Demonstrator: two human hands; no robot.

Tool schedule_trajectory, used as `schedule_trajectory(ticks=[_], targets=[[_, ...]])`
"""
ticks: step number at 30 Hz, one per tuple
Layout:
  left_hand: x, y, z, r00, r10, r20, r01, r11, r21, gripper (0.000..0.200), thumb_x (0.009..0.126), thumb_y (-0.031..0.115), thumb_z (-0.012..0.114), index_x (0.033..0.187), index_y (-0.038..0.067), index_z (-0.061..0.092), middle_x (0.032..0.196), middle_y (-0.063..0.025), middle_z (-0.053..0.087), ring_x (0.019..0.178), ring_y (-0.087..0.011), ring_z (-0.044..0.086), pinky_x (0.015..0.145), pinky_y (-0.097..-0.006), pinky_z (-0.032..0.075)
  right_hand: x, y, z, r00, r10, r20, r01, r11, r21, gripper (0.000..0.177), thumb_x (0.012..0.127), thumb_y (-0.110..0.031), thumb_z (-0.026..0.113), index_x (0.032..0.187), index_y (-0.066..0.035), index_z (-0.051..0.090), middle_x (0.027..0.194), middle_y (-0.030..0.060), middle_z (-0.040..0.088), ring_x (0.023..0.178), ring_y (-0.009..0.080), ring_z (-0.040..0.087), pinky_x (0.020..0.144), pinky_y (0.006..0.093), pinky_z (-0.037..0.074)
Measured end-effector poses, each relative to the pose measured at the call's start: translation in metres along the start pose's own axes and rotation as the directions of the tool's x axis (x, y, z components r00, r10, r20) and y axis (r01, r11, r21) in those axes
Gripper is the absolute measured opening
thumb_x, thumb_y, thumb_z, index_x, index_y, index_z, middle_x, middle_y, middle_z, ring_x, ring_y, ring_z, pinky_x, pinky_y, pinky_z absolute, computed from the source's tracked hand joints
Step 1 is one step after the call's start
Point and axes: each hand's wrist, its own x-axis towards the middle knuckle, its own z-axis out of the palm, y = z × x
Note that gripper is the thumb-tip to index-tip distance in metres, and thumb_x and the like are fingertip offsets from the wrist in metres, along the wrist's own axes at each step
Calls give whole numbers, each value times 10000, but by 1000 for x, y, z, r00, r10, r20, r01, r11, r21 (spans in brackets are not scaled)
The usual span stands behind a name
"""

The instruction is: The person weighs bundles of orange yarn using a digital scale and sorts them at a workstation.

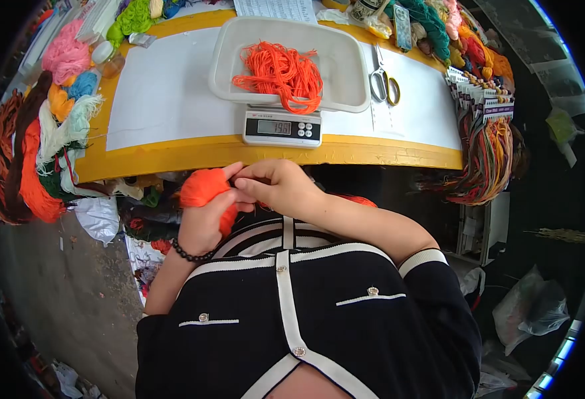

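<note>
Our left hand (203, 223) is closed round a soft bundle of orange yarn (203, 187) just near of the yellow counter (173, 156), our right hand (276, 186) pinching its strands. Light and limp, it seems best gripped mid-bundle. A white plastic tray (346, 60) stands farther off.

Bright, even daylight from above lights the white sheet (166, 93) and tray (221, 53), which glare mildly. Below the table edge (206, 154) it dims; the left hand (203, 225) and right hand (278, 187) sit in soft shade, though the orange yarn (203, 187) reads vivid and sharp. Fisheye distortion bows the edges (black vignette, blue fringing at right), and the periphery blurs.
</note>
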Motion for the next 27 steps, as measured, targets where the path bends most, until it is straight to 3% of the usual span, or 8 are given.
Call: schedule_trajectory(ticks=[10,13,15,17,21,24,25,27], targets=[[3,-11,7,998,-27,61,20,994,112,471,934,49,453,1378,-28,318,1211,-95,500,946,-138,565,801,-265,503,1,21,3,999,29,14,-31,966,256,137,918,-78,544,893,38,613,716,27,584,624,62,529,539,203,424],[2,-11,9,999,-40,23,38,996,79,465,935,64,459,1372,-30,329,1151,-109,557,897,-136,579,779,-262,500,-4,17,-2,994,-108,-28,108,994,5,99,879,-72,592,897,23,614,725,56,609,608,124,562,555,245,448],[0,-7,6,998,-57,28,54,994,93,453,934,66,458,1362,-31,344,1097,-116,591,857,-132,583,759,-257,496,-2,14,-20,818,-570,-75,402,661,-634,139,797,-92,681,885,-1,623,751,99,626,648,239,595,602,324,477],[-1,-4,6,997,-72,31,68,992,103,442,934,69,457,1353,-32,358,1042,-124,624,816,-129,587,739,-253,492,-2,-1,-45,634,-764,-124,275,372,-887,391,671,-123,761,1019,-63,595,945,97,627,874,300,583,763,397,450],[-1,-6,9,996,-35,-76,38,998,48,396,914,43,461,1299,-42,422,906,-134,664,697,-126,580,689,-243,485,9,-21,-75,596,-771,-224,-133,181,-975,415,686,-127,730,1070,-92,576,1094,88,589,1038,306,522,895,424,384],[0,-6,8,997,-23,-70,25,999,34,376,912,41,459,1278,-44,441,916,-139,662,696,-128,578,683,-245,482,18,-18,-92,629,-777,13,-23,-35,-999,246,760,-123,687,990,-72,615,1023,76,621,978,256,575,885,391,417],[-1,-6,8,997,-14,-76,17,999,35,365,910,40,458,1265,-44,451,915,-142,662,694,-130,578,681,-245,481,15,-20,-93,627,-779,20,-18,-41,-999,246,760,-123,687,990,-72,615,1023,76,621,978,256,575,885,391,417],[-3,-4,6,995,2,-104,1,1000,21,352,908,38,457,1251,-45,461,912,-145,661,691,-133,577,680,-249,482,2,-47,-85,856,-395,-333,89,748,-657,112,840,-120,624,913,-35,627,942,69,643,884,187,614,839,342,460]])
